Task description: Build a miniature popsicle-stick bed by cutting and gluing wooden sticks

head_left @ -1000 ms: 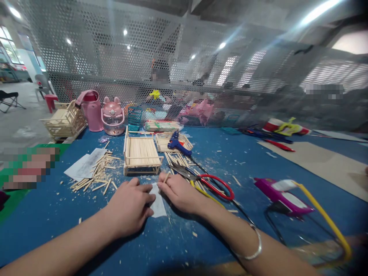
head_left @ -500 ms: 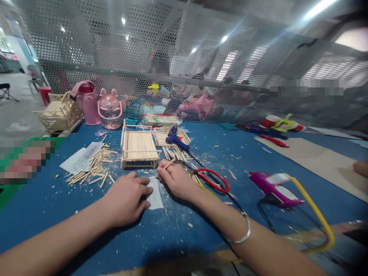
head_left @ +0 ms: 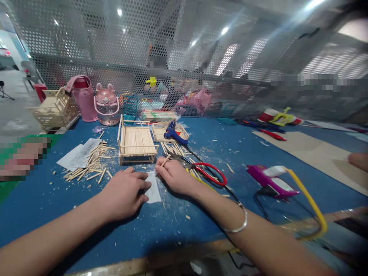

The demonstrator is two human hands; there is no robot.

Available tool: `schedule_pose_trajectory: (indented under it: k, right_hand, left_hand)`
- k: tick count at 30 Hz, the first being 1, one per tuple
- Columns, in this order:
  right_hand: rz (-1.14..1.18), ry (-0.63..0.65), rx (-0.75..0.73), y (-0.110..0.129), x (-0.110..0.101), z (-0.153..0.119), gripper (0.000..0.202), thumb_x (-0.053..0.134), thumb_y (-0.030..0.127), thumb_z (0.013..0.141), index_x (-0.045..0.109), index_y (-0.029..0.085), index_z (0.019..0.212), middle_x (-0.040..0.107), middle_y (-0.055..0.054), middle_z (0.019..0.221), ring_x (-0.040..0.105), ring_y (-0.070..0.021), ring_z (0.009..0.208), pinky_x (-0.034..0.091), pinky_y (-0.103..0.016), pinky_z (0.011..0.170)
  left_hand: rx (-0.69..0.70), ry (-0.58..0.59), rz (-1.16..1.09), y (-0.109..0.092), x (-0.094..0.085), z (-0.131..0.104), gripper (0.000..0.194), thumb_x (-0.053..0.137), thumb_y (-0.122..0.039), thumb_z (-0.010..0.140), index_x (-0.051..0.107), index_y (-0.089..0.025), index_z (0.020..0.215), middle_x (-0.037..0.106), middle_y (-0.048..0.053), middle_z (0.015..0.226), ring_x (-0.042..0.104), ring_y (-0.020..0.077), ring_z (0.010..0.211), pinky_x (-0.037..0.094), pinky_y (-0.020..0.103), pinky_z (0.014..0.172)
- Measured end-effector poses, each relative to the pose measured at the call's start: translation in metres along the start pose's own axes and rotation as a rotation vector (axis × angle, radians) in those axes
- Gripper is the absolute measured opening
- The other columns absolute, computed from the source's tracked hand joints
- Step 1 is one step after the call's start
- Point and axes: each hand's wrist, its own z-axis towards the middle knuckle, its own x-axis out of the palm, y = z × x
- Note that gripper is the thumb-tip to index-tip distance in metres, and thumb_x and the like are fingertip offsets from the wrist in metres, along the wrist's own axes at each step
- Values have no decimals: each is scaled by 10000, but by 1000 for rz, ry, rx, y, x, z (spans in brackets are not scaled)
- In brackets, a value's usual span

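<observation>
My left hand (head_left: pixel 126 191) rests on the table with its fingers apart, the tips on the edge of a small white paper slip (head_left: pixel 153 189). My right hand (head_left: pixel 175 174) pinches a short wooden stick (head_left: pixel 166 160) at the slip's upper right. Just beyond both hands stands a small bed-like frame built from wooden sticks (head_left: pixel 138 142). Red-handled pliers (head_left: pixel 208 172) lie beside my right wrist, partly over loose sticks. A blue glue gun (head_left: pixel 175 135) rests by a second, flatter stick piece (head_left: pixel 158 132).
Loose short sticks (head_left: pixel 93 161) and paper sheets (head_left: pixel 75 156) lie at left. Behind them stand a stick-built model (head_left: pixel 54 109), a pink bottle holder (head_left: pixel 84 101) and a clear-bodied bottle (head_left: pixel 107 109). A purple tool (head_left: pixel 270 182) and brown cardboard (head_left: pixel 313 157) are at right, near another person's hand (head_left: pixel 358 161).
The view has shifted slightly, so things sit a little higher and further left. Both hands keep nearly the same places; the stick in my right hand now points more steeply upward.
</observation>
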Motion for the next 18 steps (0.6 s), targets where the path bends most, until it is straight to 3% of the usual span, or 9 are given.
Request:
schedule_pose_trajectory:
  k: [4, 9, 13, 18]
  right_hand:
    - [-62, -47, -63, 1, 3, -4, 241, 324, 219, 892, 456, 176, 695, 499, -14, 657, 457, -130, 623, 340, -251, 621]
    - [-191, 67, -268, 5, 3, -15, 218, 345, 234, 881, 454, 179, 701, 486, -14, 644, 421, -128, 596, 319, -244, 579]
    - [-94, -24, -157, 5, 0, -17, 226, 333, 229, 893, 454, 177, 709, 480, -4, 641, 434, -118, 595, 331, -233, 578]
    - [-2, 116, -226, 6, -4, -17, 263, 355, 258, 878, 419, 180, 635, 444, 5, 604, 395, -112, 564, 307, -247, 554]
  left_hand:
    - [2, 15, 9, -1, -2, 0, 279, 481, -339, 817, 644, -244, 1023, 605, 51, 1166, 517, 257, 930, 411, 411, 803]
    - [-11, 34, 22, -3, -3, 0, 292, 470, -348, 822, 629, -263, 1053, 617, 44, 1140, 526, 248, 887, 417, 403, 771]
    - [-12, 14, 25, -2, -2, 0, 289, 477, -355, 818, 634, -257, 1040, 605, 46, 1167, 519, 259, 909, 411, 418, 786]
    - [3, 20, 6, -1, -1, -1, 270, 470, -350, 823, 648, -237, 992, 610, 54, 1150, 517, 249, 917, 407, 409, 801]
